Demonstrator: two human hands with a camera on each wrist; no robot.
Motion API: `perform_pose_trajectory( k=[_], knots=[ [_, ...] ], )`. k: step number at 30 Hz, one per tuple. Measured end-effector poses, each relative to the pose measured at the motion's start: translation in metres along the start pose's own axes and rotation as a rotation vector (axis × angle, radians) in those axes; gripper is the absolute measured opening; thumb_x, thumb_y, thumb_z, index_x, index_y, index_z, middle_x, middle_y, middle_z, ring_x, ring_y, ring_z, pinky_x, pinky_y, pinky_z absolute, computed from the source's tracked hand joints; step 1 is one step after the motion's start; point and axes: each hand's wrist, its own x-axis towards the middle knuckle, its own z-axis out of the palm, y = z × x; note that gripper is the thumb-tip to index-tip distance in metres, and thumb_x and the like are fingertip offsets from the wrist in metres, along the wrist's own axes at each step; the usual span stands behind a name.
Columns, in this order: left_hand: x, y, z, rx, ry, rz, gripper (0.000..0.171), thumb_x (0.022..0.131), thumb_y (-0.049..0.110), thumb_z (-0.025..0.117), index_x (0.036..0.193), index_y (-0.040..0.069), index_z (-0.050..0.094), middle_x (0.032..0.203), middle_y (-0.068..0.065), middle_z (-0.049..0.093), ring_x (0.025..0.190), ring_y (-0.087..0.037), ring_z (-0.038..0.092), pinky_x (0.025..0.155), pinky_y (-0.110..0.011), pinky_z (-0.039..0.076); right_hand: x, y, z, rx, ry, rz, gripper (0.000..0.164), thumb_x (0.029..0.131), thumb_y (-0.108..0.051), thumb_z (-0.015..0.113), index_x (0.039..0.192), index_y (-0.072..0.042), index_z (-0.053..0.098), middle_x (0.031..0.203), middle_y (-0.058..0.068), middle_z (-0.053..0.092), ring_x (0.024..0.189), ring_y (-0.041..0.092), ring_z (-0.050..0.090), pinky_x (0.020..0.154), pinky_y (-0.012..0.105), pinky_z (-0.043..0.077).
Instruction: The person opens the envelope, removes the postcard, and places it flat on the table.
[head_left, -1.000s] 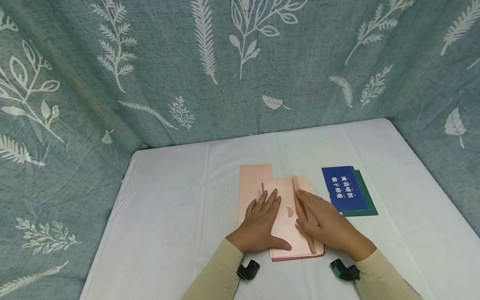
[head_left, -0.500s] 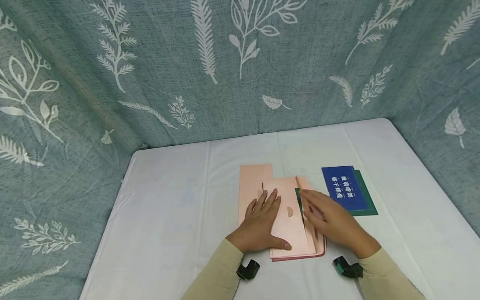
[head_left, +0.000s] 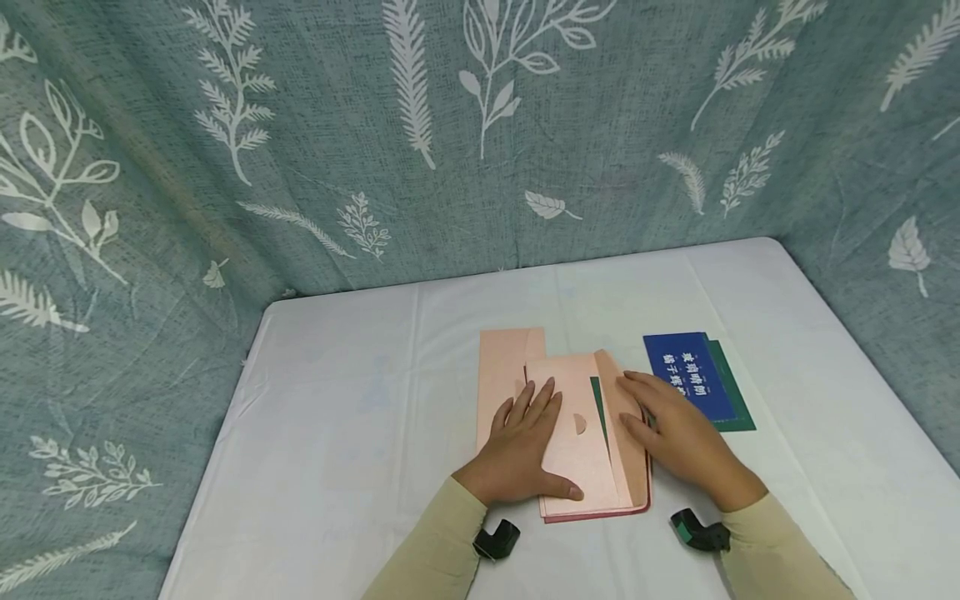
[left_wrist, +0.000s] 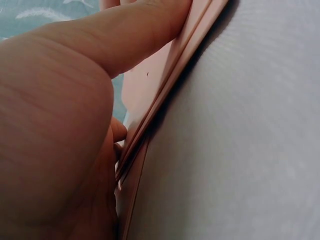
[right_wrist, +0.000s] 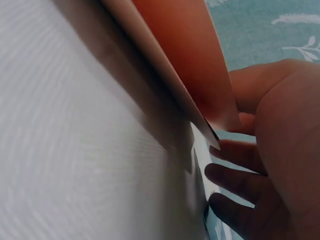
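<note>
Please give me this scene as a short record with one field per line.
left hand: rests flat, fingers spread, on the pink envelope
right hand: fingertips touch the envelope flap
pink envelope: lies on the table, front marked with a small half-round tab
envelope flap: open, on the right-hand side
showing at the opening: a green strip, the rest hidden
second pink envelope: to the left, partly covered
blue card: white characters, lying on a green card
green card: edges visible
table: white cover
backdrop: teal curtain with white leaf patterns
</note>
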Motion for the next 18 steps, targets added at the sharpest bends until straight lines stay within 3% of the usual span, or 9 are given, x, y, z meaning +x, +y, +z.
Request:
perform_pose_trajectory(
  k=[18],
  knots=[
    [-0.0011,0.0011,-0.0014,-0.022,0.003,-0.001,0.135,0.082,0.075,0.082,0.175,0.009,0.01,0.181,-0.001,-0.01,0.164,-0.025,-0.014,0.128,-0.058,0.001,0.0009,0.0031,0.0025,-0.054,-0.086,0.029,0.053,0.106,-0.019,0.072,0.153,0.001,0.06,0.165,0.026,0.043,0.151,0.051,0.038,0.114,0.07,0.038]
  ],
)
